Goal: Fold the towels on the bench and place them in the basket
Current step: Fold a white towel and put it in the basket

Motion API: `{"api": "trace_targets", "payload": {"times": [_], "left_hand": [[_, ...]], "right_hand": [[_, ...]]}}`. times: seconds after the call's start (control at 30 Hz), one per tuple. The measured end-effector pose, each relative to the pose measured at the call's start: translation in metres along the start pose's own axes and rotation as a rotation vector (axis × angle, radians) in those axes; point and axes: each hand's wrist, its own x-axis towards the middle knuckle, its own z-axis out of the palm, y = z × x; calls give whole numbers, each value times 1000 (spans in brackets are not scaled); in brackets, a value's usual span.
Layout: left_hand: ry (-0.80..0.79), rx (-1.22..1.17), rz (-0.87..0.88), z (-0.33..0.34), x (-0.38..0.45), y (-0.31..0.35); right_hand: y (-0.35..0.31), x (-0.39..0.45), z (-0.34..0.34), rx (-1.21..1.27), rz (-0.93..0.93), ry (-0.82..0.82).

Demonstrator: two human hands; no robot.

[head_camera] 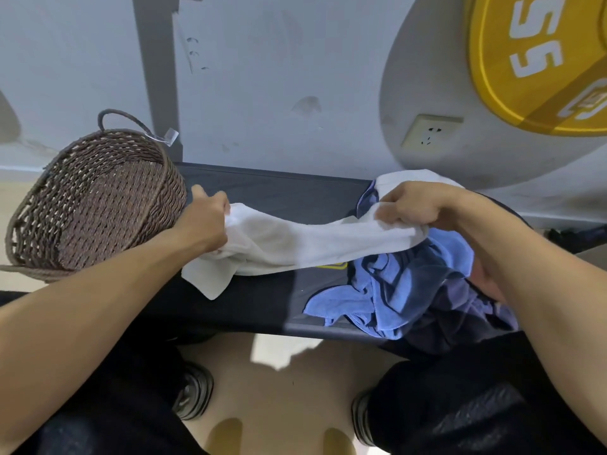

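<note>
A white towel point(295, 241) is stretched across the black bench point(272, 192) between my two hands. My left hand point(205, 221) grips its left end, right beside the basket. My right hand point(414, 205) grips its right end above a crumpled pile of blue towels point(404, 290). One corner of the white towel hangs down onto the bench in front of my left hand. The brown woven basket point(98, 198) stands at the bench's left end and nothing shows inside it. More white cloth point(410, 178) lies behind my right hand.
A grey wall with a socket point(430, 131) rises right behind the bench. A yellow weight plate point(538, 60) hangs at the upper right. My knees and shoes point(193, 392) are on the beige floor just below the bench's front edge.
</note>
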Motion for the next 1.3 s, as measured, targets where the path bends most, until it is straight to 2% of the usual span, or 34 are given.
{"api": "trace_targets", "payload": {"times": [0.07,0.13,0.17,0.23,0.27,0.3,0.37,0.4,0.43,0.47,0.53,0.57,0.63,0.7,0.8,0.97,1.1,1.2,1.3], "left_hand": [[-113,71,-29,-12,-2,3],[-361,175,-35,-24,-10,8],[-493,143,-35,-27,-14,11],[-672,-3,-42,-26,-20,20],[-692,-15,-39,-22,-23,25],[-646,46,-6,-19,-23,28],[-395,203,104,-14,-18,33],[-242,168,171,-11,-15,35],[-134,19,223,-11,-12,38],[-98,-201,264,-13,-11,42],[-200,-606,387,-21,-14,52],[-264,-693,486,-26,-16,56],[-358,-703,717,-33,-24,63],[-400,-681,839,-37,-30,65],[-414,-631,778,-44,-33,61],[-398,-271,635,-49,-25,47],[-486,-147,549,-55,-21,40],[-553,-76,484,-56,-18,28],[-522,-10,367,-53,-8,9]], "right_hand": [[-2,-1,-2,-16,-5,55],[-8,-3,-3,17,-63,170],[-12,-4,-4,101,-103,200],[-21,-10,-4,321,-165,160],[-25,-13,-3,384,-191,111],[-28,-15,0,409,-214,63],[-36,-17,8,403,-256,12],[-40,-19,13,400,-291,-4],[-44,-20,18,391,-336,-18],[-49,-22,23,374,-384,-33],[-55,-28,34,332,-484,-69],[-58,-31,38,308,-533,-86],[-62,-34,44,243,-608,-110],[-64,-36,47,154,-632,-126],[-60,-36,49,94,-604,-183],[-52,-30,38,-41,-509,-184],[-41,-15,30,-165,-373,-287],[-31,-1,25,-215,-316,-254],[-20,11,19,-282,-243,-210]]}}
